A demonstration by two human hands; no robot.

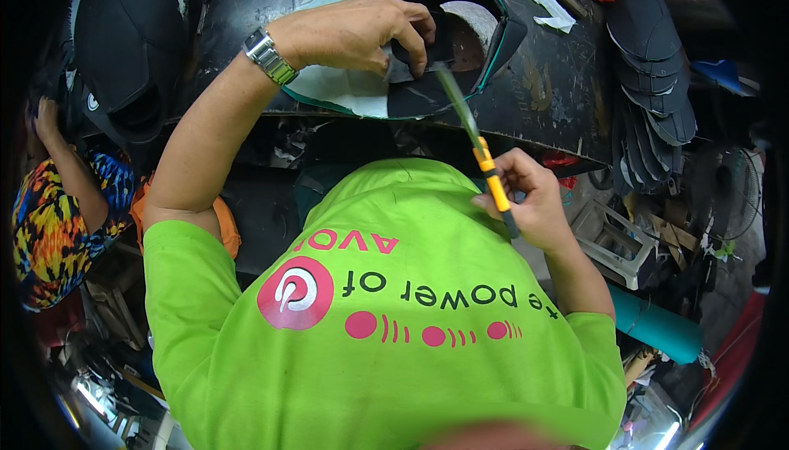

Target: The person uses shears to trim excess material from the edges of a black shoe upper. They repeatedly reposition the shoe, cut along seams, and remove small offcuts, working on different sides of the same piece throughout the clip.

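A black padded shell, like part of a bag, with white lining and green edging lies on the dark worktable. My left hand, with a metal watch on its wrist, bends its fingers down inside the shell and pinches its black fabric. In my right hand, at the table's near edge, is a utility knife with a yellow and black handle. Its long blade slants up and left, and the tip reaches the black fabric beside my left fingertips. The fingertips of my left hand are partly hidden.
A black moulded bag shell stands at the left. Several stacked black padded panels hang at the right edge. A white scrap lies on the worktable. Another person's arm shows at far left, a teal roll at lower right.
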